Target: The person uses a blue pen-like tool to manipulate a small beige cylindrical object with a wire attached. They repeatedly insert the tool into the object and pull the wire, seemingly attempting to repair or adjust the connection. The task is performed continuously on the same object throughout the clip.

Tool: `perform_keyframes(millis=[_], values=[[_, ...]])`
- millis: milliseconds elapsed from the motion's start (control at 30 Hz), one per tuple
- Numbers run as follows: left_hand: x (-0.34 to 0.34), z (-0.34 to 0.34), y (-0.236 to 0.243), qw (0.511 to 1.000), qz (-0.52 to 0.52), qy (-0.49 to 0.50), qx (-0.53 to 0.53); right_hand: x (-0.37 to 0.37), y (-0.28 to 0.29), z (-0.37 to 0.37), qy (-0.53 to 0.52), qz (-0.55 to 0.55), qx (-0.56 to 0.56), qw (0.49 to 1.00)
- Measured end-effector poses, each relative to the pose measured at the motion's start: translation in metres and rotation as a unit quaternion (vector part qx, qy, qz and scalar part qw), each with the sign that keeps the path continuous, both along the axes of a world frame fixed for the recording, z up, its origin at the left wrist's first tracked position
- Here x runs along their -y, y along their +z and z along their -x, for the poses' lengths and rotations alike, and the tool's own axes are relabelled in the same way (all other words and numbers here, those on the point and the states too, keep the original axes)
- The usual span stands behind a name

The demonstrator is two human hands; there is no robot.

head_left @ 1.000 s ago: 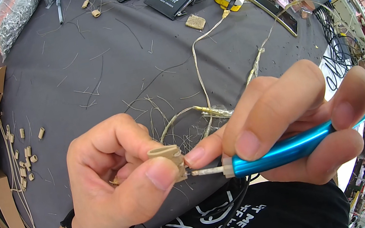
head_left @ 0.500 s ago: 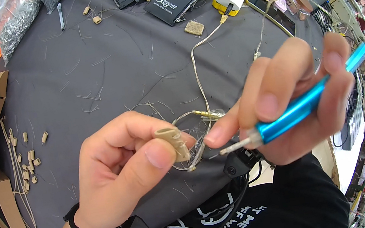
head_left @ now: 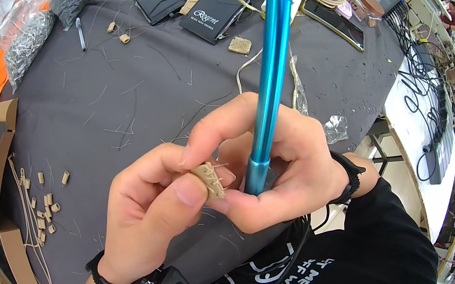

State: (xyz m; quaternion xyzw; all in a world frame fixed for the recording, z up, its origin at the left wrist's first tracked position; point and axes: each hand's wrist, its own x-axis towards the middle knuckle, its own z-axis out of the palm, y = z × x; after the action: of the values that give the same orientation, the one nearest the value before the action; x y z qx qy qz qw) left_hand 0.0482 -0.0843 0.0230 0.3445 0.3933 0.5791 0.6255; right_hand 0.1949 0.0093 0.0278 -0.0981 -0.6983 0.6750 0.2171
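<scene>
Above the grey desk (head_left: 204, 73), a stitched tan loop (head_left: 211, 182) is pinched in the grip of the left hand (head_left: 144, 201); a blue tool (head_left: 269, 84) is clasped by the right hand (head_left: 302, 159). The loop is best held steady, seam uncovered.

Glossy metallic blue tool (head_left: 270, 80), matt tan piece (head_left: 210, 180), matt cloth (head_left: 199, 65)

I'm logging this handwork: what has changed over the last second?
The right hand moved left, bringing its fingers to the tan stitched loop; its blue-handled tool swung from sideways to near-upright in view. The left hand still pinches the loop; loose tan tubes lie unmoved.
</scene>
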Motion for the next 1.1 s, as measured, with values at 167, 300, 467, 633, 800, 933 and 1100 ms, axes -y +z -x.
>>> perform_keyframes(millis=[167, 300, 467, 633, 800, 933, 1100], values=[[0.0, 0.008, 0.0, 0.999, 0.028, -0.027, -0.009, 0.001, -0.003, 0.001, 0.006, 0.027, -0.024, 0.999], [-0.002, 0.004, 0.002, 0.999, -0.031, -0.026, 0.007, 0.001, -0.002, 0.0, -0.003, 0.008, -0.018, 1.0], [-0.001, 0.004, 0.0, 0.998, -0.021, -0.029, 0.042, 0.001, -0.004, 0.001, -0.023, -0.026, -0.029, 0.999], [-0.002, 0.001, -0.004, 0.997, -0.034, -0.034, 0.064, -0.002, -0.003, 0.001, -0.02, -0.036, -0.083, 0.996], [-0.002, 0.004, -0.009, 0.992, -0.03, -0.07, 0.1, -0.007, -0.005, -0.008, -0.104, -0.013, -0.279, 0.955], [-0.008, -0.003, -0.014, 0.984, -0.019, -0.109, 0.142, -0.004, 0.003, -0.015, -0.128, 0.02, -0.37, 0.92], [-0.004, -0.005, -0.016, 0.987, 0.005, -0.08, 0.136, 0.0, -0.014, -0.003, -0.075, -0.013, -0.432, 0.898]])
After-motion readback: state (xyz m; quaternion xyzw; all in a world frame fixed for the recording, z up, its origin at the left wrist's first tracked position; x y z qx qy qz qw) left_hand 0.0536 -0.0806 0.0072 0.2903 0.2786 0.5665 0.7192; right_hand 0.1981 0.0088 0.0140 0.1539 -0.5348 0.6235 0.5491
